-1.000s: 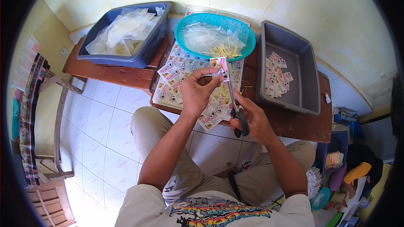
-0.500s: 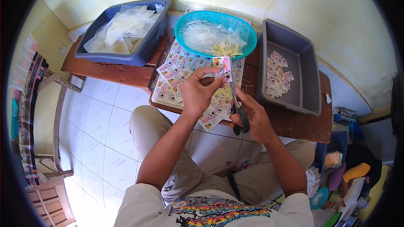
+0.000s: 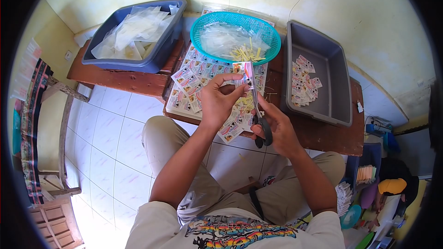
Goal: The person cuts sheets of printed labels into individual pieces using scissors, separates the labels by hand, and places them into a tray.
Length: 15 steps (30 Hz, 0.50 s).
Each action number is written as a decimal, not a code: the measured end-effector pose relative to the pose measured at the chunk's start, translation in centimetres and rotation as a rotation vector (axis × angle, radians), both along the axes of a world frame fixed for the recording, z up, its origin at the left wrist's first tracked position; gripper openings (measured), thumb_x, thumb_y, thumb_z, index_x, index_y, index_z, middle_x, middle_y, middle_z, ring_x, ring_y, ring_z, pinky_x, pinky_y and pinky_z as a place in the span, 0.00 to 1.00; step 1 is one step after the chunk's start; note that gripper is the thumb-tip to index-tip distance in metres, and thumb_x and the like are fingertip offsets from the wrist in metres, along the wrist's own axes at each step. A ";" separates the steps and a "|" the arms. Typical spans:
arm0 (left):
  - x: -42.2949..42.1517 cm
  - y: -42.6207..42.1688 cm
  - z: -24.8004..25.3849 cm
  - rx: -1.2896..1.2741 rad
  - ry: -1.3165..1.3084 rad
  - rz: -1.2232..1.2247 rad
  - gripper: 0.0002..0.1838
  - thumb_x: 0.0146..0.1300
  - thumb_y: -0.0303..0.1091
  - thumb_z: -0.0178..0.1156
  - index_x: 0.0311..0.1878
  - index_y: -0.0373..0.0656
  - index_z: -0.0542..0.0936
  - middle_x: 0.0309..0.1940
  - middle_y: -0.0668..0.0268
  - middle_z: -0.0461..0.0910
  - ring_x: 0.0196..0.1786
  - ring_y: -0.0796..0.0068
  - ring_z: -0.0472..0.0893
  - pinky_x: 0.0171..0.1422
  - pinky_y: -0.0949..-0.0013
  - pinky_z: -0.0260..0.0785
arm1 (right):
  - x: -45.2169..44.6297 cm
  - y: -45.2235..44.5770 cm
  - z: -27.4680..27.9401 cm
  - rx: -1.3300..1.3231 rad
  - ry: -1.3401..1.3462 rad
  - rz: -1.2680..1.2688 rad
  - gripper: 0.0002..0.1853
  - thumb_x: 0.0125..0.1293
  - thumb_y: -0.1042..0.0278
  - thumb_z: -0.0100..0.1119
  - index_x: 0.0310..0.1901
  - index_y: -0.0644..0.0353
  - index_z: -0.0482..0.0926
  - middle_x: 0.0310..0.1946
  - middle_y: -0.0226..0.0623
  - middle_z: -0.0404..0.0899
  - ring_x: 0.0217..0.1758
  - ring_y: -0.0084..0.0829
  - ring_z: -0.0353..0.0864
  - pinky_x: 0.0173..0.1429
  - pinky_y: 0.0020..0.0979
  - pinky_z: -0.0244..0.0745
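Left grip (image 3: 220,97) has thumb and finger pinched together on a small rectangular white paper label with pink and orange print (image 3: 242,68), raised over a stack of matching printed sheets (image 3: 210,70). It grasps the label's lower part, seemingly to leave the right edge free for the blades. The label's long axis runs away from the person (image 3: 235,231), its far short edge towards an oval teal plastic mesh basket (image 3: 273,36).

Right grip (image 3: 282,131) is closed around black-handled metal scissors (image 3: 266,131), which point the same way, leaning slightly left; their blades lie along the label's right edge, but whether they are parted I cannot tell.

Around them, a blue plastic basin (image 3: 123,66) at left holds translucent sheets (image 3: 134,32). The basket, just beyond the label, bears clear plastic and pale yellow strips (image 3: 244,55). At right, a grey rectangular plastic tub (image 3: 330,83) on the reddish-brown wooden tabletop (image 3: 332,139) holds loose labels (image 3: 303,83), perhaps within the right side's easy reach.
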<state>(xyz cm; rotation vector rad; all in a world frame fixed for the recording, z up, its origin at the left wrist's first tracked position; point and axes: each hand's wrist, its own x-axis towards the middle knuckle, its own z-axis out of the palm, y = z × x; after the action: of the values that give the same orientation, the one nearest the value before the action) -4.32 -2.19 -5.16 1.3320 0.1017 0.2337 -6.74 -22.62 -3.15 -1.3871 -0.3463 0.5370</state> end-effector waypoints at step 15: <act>0.1 0.1 -0.1 0.032 0.001 0.009 0.17 0.69 0.20 0.73 0.59 0.32 0.83 0.42 0.53 0.92 0.44 0.72 0.91 0.52 0.70 0.85 | 0.1 0.0 0.1 -0.006 -0.011 0.001 0.47 0.69 0.79 0.75 0.86 0.56 0.60 0.63 0.37 0.72 0.55 0.26 0.83 0.54 0.28 0.88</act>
<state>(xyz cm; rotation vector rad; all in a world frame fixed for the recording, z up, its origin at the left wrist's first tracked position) -4.26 -2.10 -5.29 1.3637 0.1049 0.2436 -6.61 -22.60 -3.00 -1.3960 -0.3547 0.5311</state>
